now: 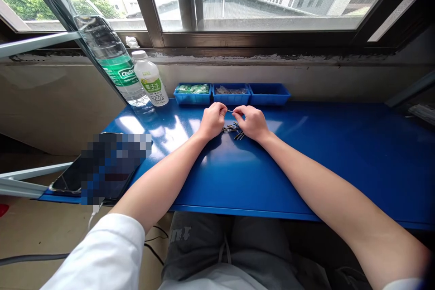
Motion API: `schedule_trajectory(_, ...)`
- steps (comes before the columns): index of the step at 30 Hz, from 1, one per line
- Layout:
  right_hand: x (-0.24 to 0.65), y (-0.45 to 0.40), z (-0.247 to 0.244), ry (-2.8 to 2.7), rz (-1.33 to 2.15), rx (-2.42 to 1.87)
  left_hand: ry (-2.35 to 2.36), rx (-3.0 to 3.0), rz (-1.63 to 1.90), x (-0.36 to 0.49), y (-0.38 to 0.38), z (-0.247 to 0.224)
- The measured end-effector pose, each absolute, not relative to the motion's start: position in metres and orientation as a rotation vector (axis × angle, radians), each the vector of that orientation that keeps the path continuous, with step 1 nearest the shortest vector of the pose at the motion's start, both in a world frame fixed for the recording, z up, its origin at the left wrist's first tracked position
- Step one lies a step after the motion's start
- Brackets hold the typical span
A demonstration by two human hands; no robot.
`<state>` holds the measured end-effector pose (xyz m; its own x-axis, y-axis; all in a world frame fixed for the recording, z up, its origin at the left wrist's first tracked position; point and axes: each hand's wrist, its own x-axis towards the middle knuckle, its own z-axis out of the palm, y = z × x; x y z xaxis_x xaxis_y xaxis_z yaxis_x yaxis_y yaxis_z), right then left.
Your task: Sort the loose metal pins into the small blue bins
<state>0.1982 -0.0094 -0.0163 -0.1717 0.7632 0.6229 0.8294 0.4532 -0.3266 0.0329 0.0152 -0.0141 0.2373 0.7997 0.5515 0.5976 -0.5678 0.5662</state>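
The thin thing (230,111) between the hands (213,121) is too small to name. Little squares blur the flat dark thing (112,163) at the counter's (224,181) front left corner. The right arm (316,186) and the white left sleeve (102,253) get cut off.
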Motion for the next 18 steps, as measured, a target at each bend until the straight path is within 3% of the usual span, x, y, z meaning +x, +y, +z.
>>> schedule_trajectory(18,0.2085,-0.0038,-0.0162,-2.01,-0.01,-1.287,1.325,2.258,1.179,0.0319,0.013,-0.013)
